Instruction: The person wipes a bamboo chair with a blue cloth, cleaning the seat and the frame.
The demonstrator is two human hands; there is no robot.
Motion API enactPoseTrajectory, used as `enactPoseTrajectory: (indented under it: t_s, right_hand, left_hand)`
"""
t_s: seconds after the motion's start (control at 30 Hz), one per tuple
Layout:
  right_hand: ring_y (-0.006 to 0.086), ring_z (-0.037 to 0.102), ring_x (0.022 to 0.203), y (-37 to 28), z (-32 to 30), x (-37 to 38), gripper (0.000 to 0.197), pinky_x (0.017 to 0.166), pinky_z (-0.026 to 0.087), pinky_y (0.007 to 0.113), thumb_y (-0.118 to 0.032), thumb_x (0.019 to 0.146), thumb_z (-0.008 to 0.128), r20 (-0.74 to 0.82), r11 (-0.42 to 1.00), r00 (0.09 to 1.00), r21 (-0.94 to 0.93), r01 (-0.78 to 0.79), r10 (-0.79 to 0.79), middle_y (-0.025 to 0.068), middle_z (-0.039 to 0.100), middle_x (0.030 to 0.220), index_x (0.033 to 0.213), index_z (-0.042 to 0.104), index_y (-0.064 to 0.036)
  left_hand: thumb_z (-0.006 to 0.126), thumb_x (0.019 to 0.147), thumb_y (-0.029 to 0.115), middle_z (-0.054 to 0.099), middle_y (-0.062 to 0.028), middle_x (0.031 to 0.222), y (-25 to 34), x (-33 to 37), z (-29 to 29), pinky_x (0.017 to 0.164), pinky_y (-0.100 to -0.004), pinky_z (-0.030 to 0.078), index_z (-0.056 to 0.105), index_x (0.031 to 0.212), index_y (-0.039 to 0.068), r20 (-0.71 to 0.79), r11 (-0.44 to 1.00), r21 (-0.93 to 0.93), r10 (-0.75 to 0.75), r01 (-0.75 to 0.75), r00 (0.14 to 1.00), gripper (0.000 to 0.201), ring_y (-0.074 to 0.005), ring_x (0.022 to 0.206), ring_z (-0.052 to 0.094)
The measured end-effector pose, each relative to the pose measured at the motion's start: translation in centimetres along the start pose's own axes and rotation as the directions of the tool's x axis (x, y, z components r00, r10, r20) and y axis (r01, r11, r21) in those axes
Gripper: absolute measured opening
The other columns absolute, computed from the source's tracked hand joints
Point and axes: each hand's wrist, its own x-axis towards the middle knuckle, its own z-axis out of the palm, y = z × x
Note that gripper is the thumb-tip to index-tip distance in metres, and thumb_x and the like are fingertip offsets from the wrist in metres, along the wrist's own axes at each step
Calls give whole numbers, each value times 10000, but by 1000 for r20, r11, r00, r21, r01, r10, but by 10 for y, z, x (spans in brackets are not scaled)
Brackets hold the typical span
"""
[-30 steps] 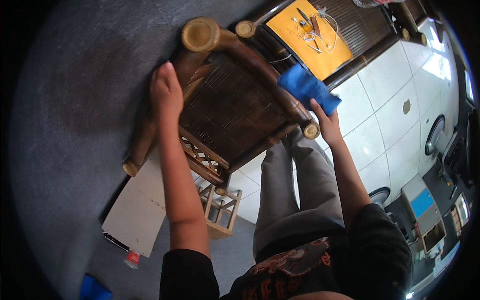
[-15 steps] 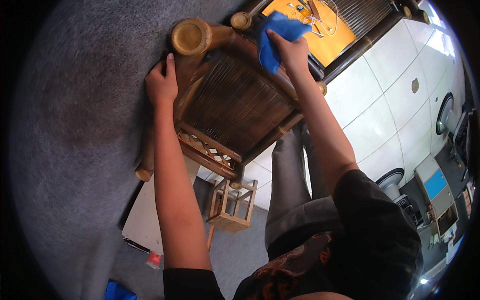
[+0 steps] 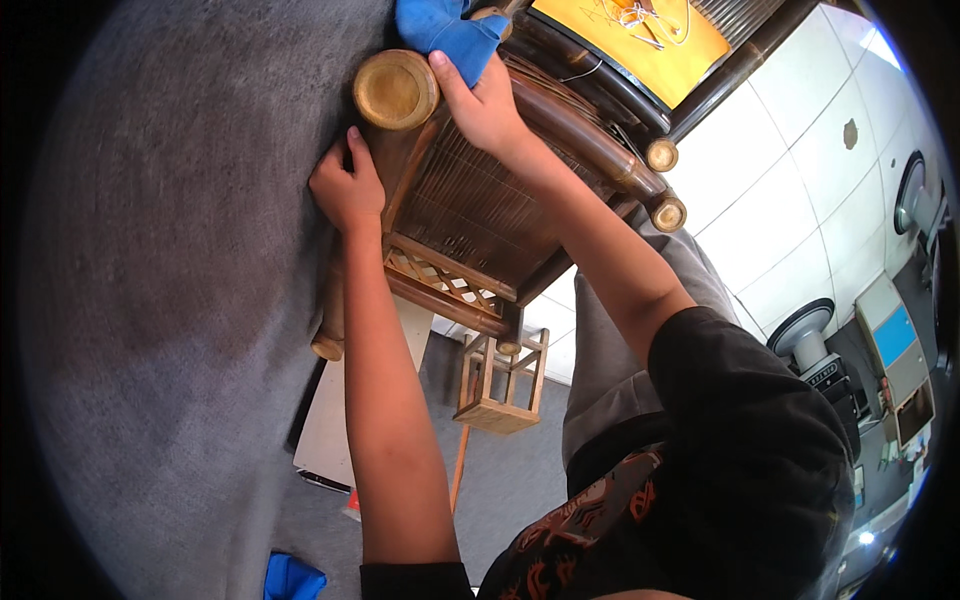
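A dark brown bamboo chair [image 3: 580, 135], with a slatted panel and lattice below, stands in front of me. Its thick post ends in a pale round cut face [image 3: 395, 90]. My left hand [image 3: 350, 190] is closed on that post from the left side, thumb showing and the other fingers partly hidden. In my right hand [image 3: 485, 108] is a bunched blue cloth [image 3: 450, 38], held against the bamboo just right of the round post end. The cloth covers part of the rail beneath it and hides some of my fingertips.
Beyond the chair, a yellow-orange sheet [image 3: 660, 60] with white cables lies on a bamboo surface. A rough grey surface [image 3: 180, 250] runs along the left. Lower down are a small wooden stool [image 3: 500, 410], a white board [image 3: 335, 440] and a blue item [image 3: 293, 577]. Round-based seats [image 3: 803, 330] stand right.
My right hand has moved left with the blue cloth, from beside the yellow-orange sheet to the thick post end. My left hand stays on the post; the whole view has shifted a little.
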Motion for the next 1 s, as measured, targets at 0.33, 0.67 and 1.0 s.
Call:
enactPoseTrajectory:
  t_s: [0.33,0.67,1.0]
  right_hand:
    - [329,536,942,41,-7,18,398,816,302,405,-411,902,440,-58,957,993,-264,-119,107,171,613,950,1048,588,-73]
    - [282,620,860,-25,2,5,280,780,474,354,-217,790,665,-105,977,976,119,-178,191,151,640,882,996,615,-34]
    - [388,568,860,27,-14,7,242,779,461,405,-165,791,641,-247,934,950,-344,98,-191,193,604,916,980,584,-24]
  left_hand:
    - [486,902,322,609,-214,660,-2,3,0,568,-381,441,634,771,-57,-1,999,-4,35,-35,999,427,-308,574,595]
    - [459,917,294,585,-198,596,-1,0,0,538,-385,413,609,716,-69,36,999,22,22,-23,999,441,-290,508,536]
    - [476,888,251,551,-228,595,0,2,4,516,-410,401,582,666,-55,-14,995,-68,72,-73,997,393,-353,506,518]
